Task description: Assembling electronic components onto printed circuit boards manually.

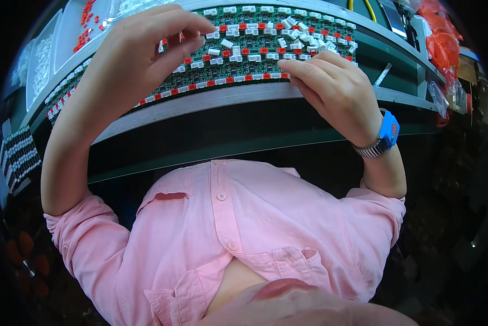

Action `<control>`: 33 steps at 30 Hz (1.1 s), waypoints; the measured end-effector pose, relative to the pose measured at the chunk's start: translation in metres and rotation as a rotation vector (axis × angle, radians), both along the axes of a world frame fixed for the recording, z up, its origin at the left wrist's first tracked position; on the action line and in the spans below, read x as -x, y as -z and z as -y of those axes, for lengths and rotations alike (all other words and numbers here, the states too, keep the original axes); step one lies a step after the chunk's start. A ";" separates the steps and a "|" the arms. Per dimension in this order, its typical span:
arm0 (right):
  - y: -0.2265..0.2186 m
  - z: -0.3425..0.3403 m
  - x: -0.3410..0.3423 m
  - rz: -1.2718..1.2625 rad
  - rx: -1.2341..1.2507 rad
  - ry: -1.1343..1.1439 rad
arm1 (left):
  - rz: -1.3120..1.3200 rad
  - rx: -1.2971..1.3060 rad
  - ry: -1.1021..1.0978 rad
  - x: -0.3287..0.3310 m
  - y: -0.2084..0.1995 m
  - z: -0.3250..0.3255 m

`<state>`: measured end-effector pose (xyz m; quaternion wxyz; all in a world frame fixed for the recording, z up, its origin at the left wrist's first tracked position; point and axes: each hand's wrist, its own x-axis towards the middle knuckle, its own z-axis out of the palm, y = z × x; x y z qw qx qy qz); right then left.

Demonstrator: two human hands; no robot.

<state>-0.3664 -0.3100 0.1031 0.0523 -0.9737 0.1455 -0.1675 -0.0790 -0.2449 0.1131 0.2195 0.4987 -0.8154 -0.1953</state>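
Observation:
Green circuit boards [173, 81] lie side by side in a long panel, set with rows of white and red connectors. Over the panel's left part is my left hand [146, 41], thumb and forefinger curled toward each other in a pinch beside a white connector; what is between the tips, if anything, is too small to make out. My right hand [333, 81] is at the panel's near edge, right of the middle, its fingers drawn together. Its fingertips hide whatever they may hold. A pile of loose white connectors [303, 39] rests on the boards just beyond it.
A metal rail [244, 96] runs along the near side. Left stand a tray of red pieces [65, 46] and a bin of white pieces [42, 62]. Stacked boards [18, 155] are at far left. A red plastic bag [442, 43] hangs right, and a blue wrist strap [389, 130] circles my right wrist.

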 end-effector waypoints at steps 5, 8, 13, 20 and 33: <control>-0.010 -0.001 -0.012 -0.039 0.040 0.009 | -0.081 0.065 -0.004 -0.011 -0.001 -0.010; -0.016 -0.001 -0.039 0.014 0.110 -0.025 | -0.114 0.094 -0.014 -0.016 -0.001 -0.017; -0.035 -0.004 -0.074 0.113 0.228 -0.066 | 0.055 0.007 -0.087 -0.013 -0.016 -0.024; -0.008 0.025 -0.060 0.095 0.095 -0.158 | 0.140 0.131 -0.117 0.020 -0.011 -0.022; -0.007 0.023 -0.026 0.427 -0.547 -0.017 | 0.160 0.092 -0.073 0.010 -0.008 -0.020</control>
